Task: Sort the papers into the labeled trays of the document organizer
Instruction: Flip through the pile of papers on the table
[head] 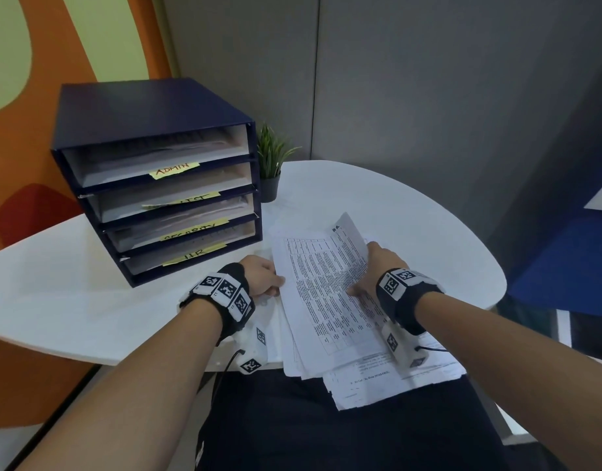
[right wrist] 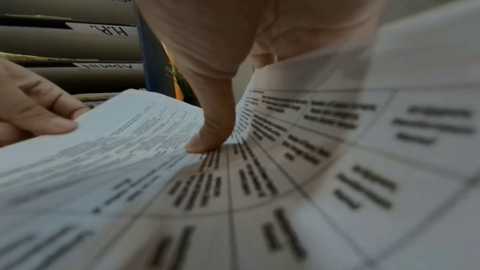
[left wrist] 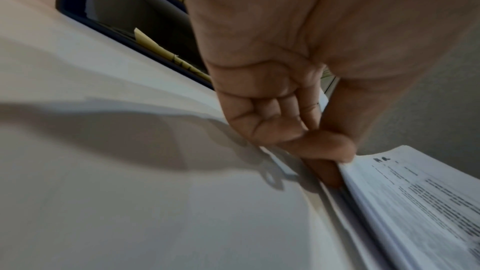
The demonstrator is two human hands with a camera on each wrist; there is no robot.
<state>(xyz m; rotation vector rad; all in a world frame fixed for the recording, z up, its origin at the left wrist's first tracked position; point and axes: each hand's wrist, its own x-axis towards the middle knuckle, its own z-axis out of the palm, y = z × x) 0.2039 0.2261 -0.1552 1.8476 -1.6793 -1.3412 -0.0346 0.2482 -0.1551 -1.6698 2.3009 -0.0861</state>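
Observation:
A dark blue document organizer stands at the table's back left. Its stacked trays carry yellow labels, among them ADMIN, SECURITY and HR; all hold papers. A stack of printed papers lies in front of me. My left hand pinches the stack's left edge, its thumb on top of the papers. My right hand holds the top sheet's right side, which curls upward. Its thumb presses on the printed table, and its fingers are hidden behind the sheet.
A small potted plant stands just right of the organizer. The round white table is backed by a grey partition. Loose sheets overhang the front edge above my lap. A blue seat is at the right.

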